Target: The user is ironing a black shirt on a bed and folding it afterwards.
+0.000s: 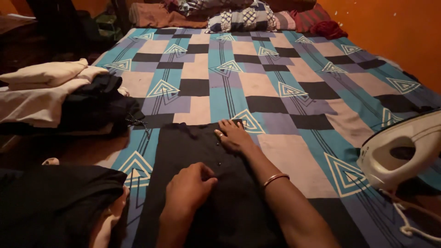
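A black garment (220, 202) with small buttons lies flat on a bed covered by a patterned sheet (275, 92) of teal, grey and black blocks with triangles. My right hand (233, 136), with a ring and a bangle at the wrist, presses flat on the garment's far edge, fingers spread. Nearer to me, my left hand (189, 186) rests on the same cloth with its fingers curled, pinching the fabric by the buttons.
A white clothes iron (402, 151) sits at the right with its white cord (413, 220) trailing toward me. A pile of folded white and dark clothes (64, 96) lies at the left. Another dark cloth (50, 202) is at bottom left. Pillows (243, 18) lie at the head.
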